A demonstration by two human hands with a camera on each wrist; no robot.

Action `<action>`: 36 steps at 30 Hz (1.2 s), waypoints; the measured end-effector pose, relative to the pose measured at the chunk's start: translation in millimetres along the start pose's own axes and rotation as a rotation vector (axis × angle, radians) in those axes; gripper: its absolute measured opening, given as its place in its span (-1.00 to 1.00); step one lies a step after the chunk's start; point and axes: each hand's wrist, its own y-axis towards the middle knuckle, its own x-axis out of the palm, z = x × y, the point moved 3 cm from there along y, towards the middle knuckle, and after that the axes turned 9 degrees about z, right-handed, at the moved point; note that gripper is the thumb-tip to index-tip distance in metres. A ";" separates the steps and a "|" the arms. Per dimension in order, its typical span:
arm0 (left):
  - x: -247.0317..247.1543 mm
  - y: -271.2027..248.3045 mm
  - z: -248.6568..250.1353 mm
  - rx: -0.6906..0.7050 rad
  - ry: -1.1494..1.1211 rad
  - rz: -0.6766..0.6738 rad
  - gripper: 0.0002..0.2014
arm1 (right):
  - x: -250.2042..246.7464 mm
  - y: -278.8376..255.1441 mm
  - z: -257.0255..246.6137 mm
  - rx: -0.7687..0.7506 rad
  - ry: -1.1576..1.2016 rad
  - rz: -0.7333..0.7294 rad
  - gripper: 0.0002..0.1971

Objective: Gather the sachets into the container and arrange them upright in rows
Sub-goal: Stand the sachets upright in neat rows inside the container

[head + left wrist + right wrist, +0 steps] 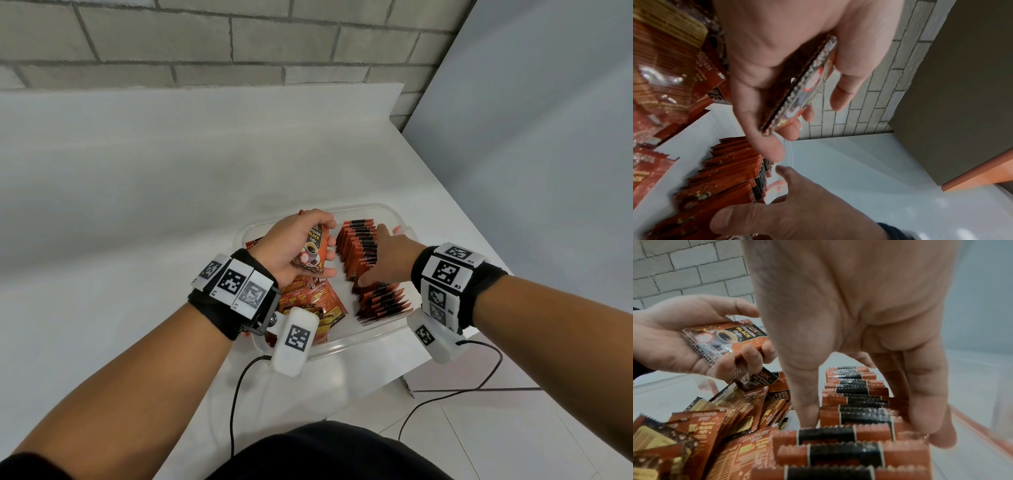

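Observation:
A clear plastic container (356, 342) sits on the white counter. Along its right side stands a row of orange-and-black sachets (356, 246) (855, 402); the nearer part of the row (383, 303) leans over. Loose sachets (315, 301) (715, 426) lie piled in the left half. My left hand (291, 240) (674, 340) hovers over the pile and grips a thin stack of sachets (310, 251) (803, 84) (729, 337) between thumb and fingers. My right hand (380, 253) (859, 321) lies over the upright row, thumb down its left side, straight fingers along its right.
The counter (171, 205) runs back to a low ledge under a brick wall (205, 44). A grey panel (548, 137) bounds it on the right. The counter's corner is just right of the container, with tiled floor below. Black cables (236, 394) hang from both wrists.

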 end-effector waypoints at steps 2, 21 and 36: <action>0.4 0.2 0.2 0.002 -0.001 0.003 -0.85 | -0.7 -0.2 -0.3 0.005 -0.002 0.008 0.06; -0.4 -7.2 8.7 0.019 -0.049 -0.009 -0.86 | -12.0 -12.3 -0.6 -0.009 0.030 0.040 -0.20; -127.8 -28.4 16.8 0.121 0.010 0.360 -0.93 | -0.9 -46.0 -63.6 -0.098 0.378 -0.104 -0.51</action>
